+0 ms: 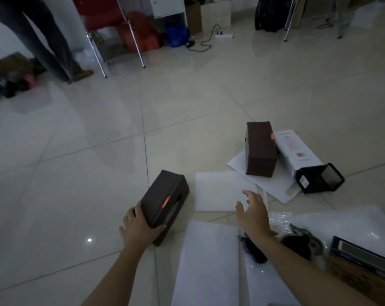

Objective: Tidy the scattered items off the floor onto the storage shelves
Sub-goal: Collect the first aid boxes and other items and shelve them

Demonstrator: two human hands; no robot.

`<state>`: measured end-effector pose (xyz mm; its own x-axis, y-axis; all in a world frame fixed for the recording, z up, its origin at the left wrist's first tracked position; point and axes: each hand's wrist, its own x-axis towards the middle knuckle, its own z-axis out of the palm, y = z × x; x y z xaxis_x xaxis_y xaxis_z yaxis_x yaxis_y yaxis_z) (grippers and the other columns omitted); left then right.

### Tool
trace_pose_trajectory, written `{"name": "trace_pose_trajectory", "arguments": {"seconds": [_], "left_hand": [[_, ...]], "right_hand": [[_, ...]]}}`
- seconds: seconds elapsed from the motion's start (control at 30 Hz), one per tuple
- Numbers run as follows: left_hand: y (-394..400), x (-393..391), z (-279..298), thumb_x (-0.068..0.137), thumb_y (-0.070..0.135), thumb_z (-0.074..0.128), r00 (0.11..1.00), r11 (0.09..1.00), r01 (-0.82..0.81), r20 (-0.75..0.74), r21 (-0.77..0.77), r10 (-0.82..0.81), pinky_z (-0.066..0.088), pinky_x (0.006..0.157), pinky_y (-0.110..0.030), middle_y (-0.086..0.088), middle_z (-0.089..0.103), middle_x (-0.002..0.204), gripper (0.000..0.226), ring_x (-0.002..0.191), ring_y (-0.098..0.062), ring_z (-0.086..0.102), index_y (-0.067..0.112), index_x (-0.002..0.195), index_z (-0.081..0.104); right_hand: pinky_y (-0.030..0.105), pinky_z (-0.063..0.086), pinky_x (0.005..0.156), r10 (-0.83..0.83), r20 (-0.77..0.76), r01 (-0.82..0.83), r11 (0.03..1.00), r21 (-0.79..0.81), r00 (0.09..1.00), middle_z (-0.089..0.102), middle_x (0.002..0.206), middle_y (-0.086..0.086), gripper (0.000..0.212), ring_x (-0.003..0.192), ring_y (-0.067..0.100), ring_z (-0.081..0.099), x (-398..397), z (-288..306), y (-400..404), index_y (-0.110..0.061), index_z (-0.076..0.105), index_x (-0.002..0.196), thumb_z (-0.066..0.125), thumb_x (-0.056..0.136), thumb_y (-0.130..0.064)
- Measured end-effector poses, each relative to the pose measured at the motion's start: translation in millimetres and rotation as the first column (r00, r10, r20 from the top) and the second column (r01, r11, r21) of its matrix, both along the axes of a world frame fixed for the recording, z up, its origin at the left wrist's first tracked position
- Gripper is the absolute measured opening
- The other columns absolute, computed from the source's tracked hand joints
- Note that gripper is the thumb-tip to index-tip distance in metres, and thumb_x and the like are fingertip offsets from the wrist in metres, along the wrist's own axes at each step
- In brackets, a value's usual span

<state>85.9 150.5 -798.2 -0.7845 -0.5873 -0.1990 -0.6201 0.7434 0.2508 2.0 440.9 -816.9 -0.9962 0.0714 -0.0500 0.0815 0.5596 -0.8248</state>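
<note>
A dark brown box with a small red label lies on the tiled floor, and my left hand grips its near end. My right hand hovers open, fingers spread, over a white sheet of paper. A second dark brown box stands further right on another white sheet. Beside that box lie a white carton and a black mesh holder tipped on its side. A larger white sheet lies between my forearms.
Clear plastic wrap, a dark pouch and a boxed item sit at the lower right. A person's legs stand at the far left. Chair legs, red and blue bags and a power strip with cable line the back.
</note>
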Motion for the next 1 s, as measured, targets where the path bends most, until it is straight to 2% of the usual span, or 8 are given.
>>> {"name": "trace_pose_trajectory", "arguments": {"seconds": [0.17, 0.27, 0.33, 0.43, 0.53, 0.67, 0.87, 1.0], "left_hand": [[2, 2, 5, 0.057, 0.054, 0.087, 0.993, 0.980, -0.110, -0.032, 0.164, 0.116, 0.040, 0.100, -0.046, -0.018, 0.039, 0.131, 0.112, 0.123, -0.039, 0.037, 0.011, 0.143, 0.029], [4, -3, 10, 0.039, 0.062, 0.085, 0.953, 0.900, -0.230, -0.100, 0.369, 0.284, 0.051, 0.092, -0.047, -0.011, 0.050, 0.116, 0.101, 0.108, -0.033, 0.051, 0.015, 0.120, 0.047], [9, -7, 12, 0.032, 0.060, 0.085, 0.898, 0.769, -0.265, -0.141, 0.582, 0.417, 0.058, 0.083, -0.046, -0.009, 0.060, 0.111, 0.098, 0.097, -0.029, 0.061, 0.013, 0.112, 0.052], [28, -16, 14, 0.046, 0.043, 0.091, 0.845, 0.537, -0.217, -0.118, 0.815, 0.521, 0.060, 0.075, -0.043, -0.012, 0.071, 0.103, 0.080, 0.089, -0.031, 0.070, 0.007, 0.112, 0.062], [44, -27, 15, 0.059, 0.036, 0.088, 0.834, 0.331, -0.204, -0.013, 0.921, 0.552, 0.059, 0.079, -0.048, -0.013, 0.073, 0.104, 0.066, 0.095, -0.034, 0.069, 0.007, 0.113, 0.064], [49, -40, 26, 0.064, 0.036, 0.082, 0.865, 0.103, -0.145, 0.076, 0.984, 0.497, 0.054, 0.090, -0.048, -0.012, 0.072, 0.112, 0.066, 0.107, -0.033, 0.066, 0.010, 0.121, 0.063], [55, -56, 43, 0.064, 0.039, 0.076, 0.879, 0.136, -0.098, 0.022, 0.986, 0.477, 0.055, 0.082, -0.045, -0.012, 0.072, 0.108, 0.061, 0.105, -0.033, 0.065, 0.015, 0.119, 0.062], [57, -60, 45, 0.071, 0.041, 0.074, 0.871, 0.172, -0.118, 0.018, 0.978, 0.490, 0.055, 0.087, -0.050, -0.015, 0.070, 0.112, 0.055, 0.106, -0.035, 0.065, 0.017, 0.119, 0.061]], "right_hand": [[0.027, 0.041, 0.085, -0.023, -0.037, 0.021, 0.998, -0.059, 0.999, 0.051, 0.131, 0.006, 0.036, 0.110, 0.023, 0.056, 18, -15, -8, -0.010, 0.055, 0.129, 0.058, 0.093, -0.011], [0.031, 0.044, 0.086, -0.047, -0.054, 0.043, 0.996, -0.078, 0.997, 0.052, 0.129, 0.007, 0.036, 0.110, 0.024, 0.056, 17, -21, -7, -0.009, 0.055, 0.128, 0.058, 0.092, -0.008], [0.030, 0.043, 0.084, -0.081, -0.062, 0.075, 0.993, -0.093, 0.995, 0.052, 0.129, 0.006, 0.036, 0.111, 0.023, 0.055, 13, -23, -4, -0.011, 0.055, 0.128, 0.057, 0.093, -0.009], [0.029, 0.041, 0.088, -0.124, -0.087, 0.118, 0.991, -0.069, 0.988, 0.050, 0.132, 0.006, 0.038, 0.119, 0.023, 0.050, 3, -21, 1, -0.014, 0.055, 0.131, 0.059, 0.092, -0.012], [0.040, 0.044, 0.097, -0.074, -0.165, 0.089, 0.992, 0.089, 0.984, 0.043, 0.139, 0.009, 0.044, 0.127, 0.027, 0.041, -24, -19, 12, -0.022, 0.055, 0.134, 0.062, 0.091, -0.020], [0.052, 0.031, 0.105, -0.095, -0.239, 0.173, 0.927, 0.331, 0.966, 0.030, 0.152, 0.016, 0.058, 0.136, 0.036, 0.030, -80, -2, 25, -0.025, 0.051, 0.138, 0.068, 0.086, -0.044], [0.061, 0.023, 0.109, -0.202, 0.071, 0.153, 0.893, 0.424, 0.977, -0.003, 0.161, 0.019, 0.102, 0.147, 0.041, 0.004, -164, 15, 32, -0.031, 0.026, 0.148, 0.068, 0.066, -0.076], [0.058, 0.035, 0.099, -0.237, 0.103, 0.182, 0.907, 0.380, 0.966, 0.026, 0.146, 0.022, 0.087, 0.132, 0.043, 0.031, -177, 8, 37, -0.030, 0.035, 0.136, 0.072, 0.068, -0.069]]}}
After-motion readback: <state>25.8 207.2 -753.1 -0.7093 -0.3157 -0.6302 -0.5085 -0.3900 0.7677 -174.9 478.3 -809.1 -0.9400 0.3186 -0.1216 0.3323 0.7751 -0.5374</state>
